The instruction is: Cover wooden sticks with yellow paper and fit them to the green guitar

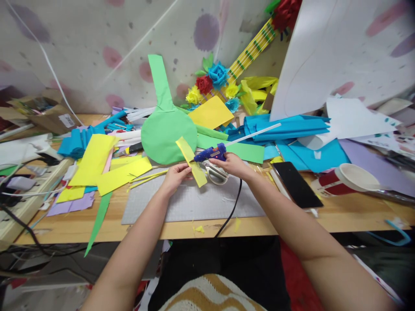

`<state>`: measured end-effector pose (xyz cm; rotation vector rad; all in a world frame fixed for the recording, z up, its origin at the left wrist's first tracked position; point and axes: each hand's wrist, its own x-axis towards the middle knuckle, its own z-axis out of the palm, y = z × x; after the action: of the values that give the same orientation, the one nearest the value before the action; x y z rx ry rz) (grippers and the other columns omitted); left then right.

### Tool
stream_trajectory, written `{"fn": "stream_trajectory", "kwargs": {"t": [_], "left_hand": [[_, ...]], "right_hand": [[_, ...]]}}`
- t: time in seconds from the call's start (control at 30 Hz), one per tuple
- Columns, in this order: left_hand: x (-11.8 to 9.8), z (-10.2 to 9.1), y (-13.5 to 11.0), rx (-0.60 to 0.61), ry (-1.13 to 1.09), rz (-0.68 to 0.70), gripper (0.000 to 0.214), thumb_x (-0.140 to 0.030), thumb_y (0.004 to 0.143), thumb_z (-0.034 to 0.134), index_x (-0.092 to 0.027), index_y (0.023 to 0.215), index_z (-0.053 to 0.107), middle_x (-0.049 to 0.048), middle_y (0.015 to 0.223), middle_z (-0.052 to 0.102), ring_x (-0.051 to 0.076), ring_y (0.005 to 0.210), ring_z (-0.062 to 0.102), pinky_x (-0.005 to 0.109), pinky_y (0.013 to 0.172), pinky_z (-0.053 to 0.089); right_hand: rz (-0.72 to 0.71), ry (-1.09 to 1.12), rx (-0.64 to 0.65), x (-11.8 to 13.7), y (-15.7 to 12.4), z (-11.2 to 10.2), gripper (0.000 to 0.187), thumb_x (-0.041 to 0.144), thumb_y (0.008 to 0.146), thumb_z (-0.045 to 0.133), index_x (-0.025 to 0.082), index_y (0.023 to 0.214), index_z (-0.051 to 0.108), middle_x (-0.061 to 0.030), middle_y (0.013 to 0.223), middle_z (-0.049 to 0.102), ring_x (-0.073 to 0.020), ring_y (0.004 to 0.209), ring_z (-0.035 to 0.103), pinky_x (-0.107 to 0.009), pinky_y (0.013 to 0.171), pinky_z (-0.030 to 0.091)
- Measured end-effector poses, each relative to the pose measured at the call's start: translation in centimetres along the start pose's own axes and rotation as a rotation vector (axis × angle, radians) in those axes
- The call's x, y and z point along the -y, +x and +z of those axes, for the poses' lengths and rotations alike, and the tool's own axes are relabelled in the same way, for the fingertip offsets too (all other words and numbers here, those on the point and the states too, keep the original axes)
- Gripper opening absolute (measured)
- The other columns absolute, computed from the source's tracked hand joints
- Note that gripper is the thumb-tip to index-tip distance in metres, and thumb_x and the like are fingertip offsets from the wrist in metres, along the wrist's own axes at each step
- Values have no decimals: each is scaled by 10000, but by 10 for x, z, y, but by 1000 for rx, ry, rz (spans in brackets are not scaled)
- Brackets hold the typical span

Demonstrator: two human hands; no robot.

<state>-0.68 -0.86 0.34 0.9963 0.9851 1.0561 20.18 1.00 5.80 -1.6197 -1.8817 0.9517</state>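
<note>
My left hand [177, 178] pinches a narrow yellow paper strip [197, 173] by its edge, above a grey cutting mat [145, 206]. In my right hand [234, 166] is a blue hot glue gun [210, 153], a white glue stick [253, 134] poking out of its back. The gun's nozzle meets the strip or is very close to it. Under the gun lie scissors [216, 174] with pale handles, partly hidden. Behind the strip stands a green paper disc [165, 134] with a long tab. Thin yellow rolled sticks [149, 177] lie left of my left hand.
Yellow paper sheets [123, 173] and a power strip [35, 194] lie to the left. Right are a black phone [296, 183], a red and white cup [343, 179] and blue paper [285, 127]. Paper flowers [207, 82] stand at the back. A black cord [236, 205] crosses the front edge.
</note>
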Motion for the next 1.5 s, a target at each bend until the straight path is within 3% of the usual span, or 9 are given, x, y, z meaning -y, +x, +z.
{"fn": "stream_trajectory", "kwargs": {"t": [0.57,1.23,1.5], "left_hand": [[-1,-2,-4,203,44,-55,397,-359,660,658,-148,996,644,85,919,671,158,752,626,266,663,503],[1,-2,-3,232,22,-78,332,-344,657,661,-150,927,661,72,861,675,158,722,627,275,656,508],[2,-3,-4,235,13,-84,304,-321,650,670,-152,903,663,66,862,675,153,713,624,272,655,506]], "right_hand": [[-42,41,-105,2,7,0,524,611,647,525,131,834,621,-60,768,628,-156,655,535,-253,600,394],[-45,9,-204,3,27,4,433,550,674,529,133,767,602,-46,672,596,-140,591,511,-250,563,378],[16,216,-325,-3,29,1,451,589,657,529,143,700,575,3,494,517,-94,403,434,-230,438,356]]}}
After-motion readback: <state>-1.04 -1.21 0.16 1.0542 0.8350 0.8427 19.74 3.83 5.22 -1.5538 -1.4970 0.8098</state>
